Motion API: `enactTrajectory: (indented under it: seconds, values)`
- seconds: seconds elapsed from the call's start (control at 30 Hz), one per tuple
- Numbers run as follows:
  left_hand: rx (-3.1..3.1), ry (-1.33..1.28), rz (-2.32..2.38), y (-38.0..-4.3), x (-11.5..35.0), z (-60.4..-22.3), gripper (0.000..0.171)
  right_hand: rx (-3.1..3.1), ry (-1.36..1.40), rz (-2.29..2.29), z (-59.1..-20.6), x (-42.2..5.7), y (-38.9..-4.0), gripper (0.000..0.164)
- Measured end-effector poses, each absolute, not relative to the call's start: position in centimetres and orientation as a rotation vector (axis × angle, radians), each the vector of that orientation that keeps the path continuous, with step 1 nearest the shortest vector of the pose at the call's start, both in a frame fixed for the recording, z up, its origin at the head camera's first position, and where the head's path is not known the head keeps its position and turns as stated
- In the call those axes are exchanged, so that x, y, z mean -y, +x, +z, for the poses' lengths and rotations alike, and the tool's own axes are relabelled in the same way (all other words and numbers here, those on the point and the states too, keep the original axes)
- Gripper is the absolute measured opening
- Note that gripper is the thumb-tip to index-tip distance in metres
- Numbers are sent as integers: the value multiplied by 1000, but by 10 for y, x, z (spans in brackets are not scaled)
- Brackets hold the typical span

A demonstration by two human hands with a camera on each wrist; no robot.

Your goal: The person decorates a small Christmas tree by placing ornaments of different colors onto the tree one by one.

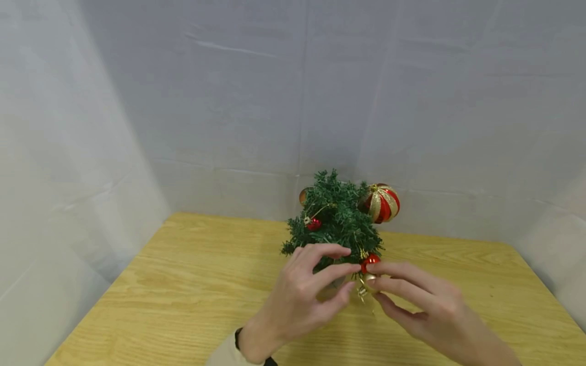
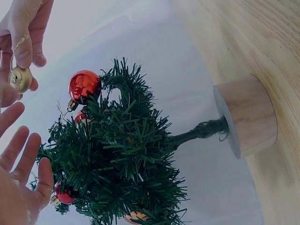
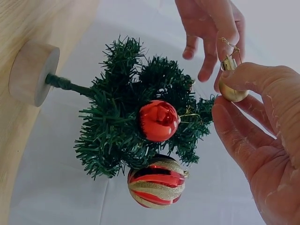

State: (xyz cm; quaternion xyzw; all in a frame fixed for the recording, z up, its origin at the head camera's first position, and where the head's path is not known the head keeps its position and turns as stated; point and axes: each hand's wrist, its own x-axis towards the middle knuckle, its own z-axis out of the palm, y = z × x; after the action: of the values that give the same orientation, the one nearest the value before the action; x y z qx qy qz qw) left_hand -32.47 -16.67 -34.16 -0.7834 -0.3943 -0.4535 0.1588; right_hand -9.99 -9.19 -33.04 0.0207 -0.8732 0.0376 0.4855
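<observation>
My right hand (image 1: 428, 302) pinches a small gold Christmas bauble (image 3: 233, 93) between thumb and fingers, in front of a small artificial Christmas tree (image 1: 339, 213). A thin gold cord (image 3: 229, 43) loops up from the bauble's cap. Close by on the left is my left hand (image 1: 302, 292), its fingers spread and fairly straight, fingertips near the cord and bauble. The green tree stands on a round wooden base (image 2: 248, 115). On its branches hang a shiny red bauble (image 3: 159, 120), a large red-and-gold striped bauble (image 3: 157, 183) and a small red bauble (image 2: 64, 193).
Beneath the tree is a light wood-grain table (image 1: 192, 284). Pale sheeting (image 1: 229, 101) hangs behind it and at both sides. An orange-gold bauble (image 1: 303, 196) shows at the tree's far left side.
</observation>
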Motion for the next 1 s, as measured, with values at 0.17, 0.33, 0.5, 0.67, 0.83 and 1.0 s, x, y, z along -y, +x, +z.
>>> enactTrajectory:
  seconds: [0.17, 0.33, 0.5, 0.67, 0.83, 1.0]
  values:
    - [1139, -2255, -1327, -323, 167, -342, 14, 2130, 73, 99, -328, 94, -101, 29]
    - [1137, -2269, -1360, -322, 167, -344, 9, 2136, 55, 100, -330, 94, -101, 30]
    - [1148, -2278, -1388, -321, 167, -344, 7, 2140, 34, 101, -333, 93, -101, 31]
    - [1127, -2272, -1435, -322, 166, -345, 8, 2131, 18, 101, -333, 94, -101, 31]
    - [1105, -2248, -1526, -324, 167, -346, 6, 2135, -21, 128, -333, 94, -101, 26]
    - [1093, -2244, -1601, -325, 167, -347, 6, 2181, -85, 202, -334, 95, -98, 23]
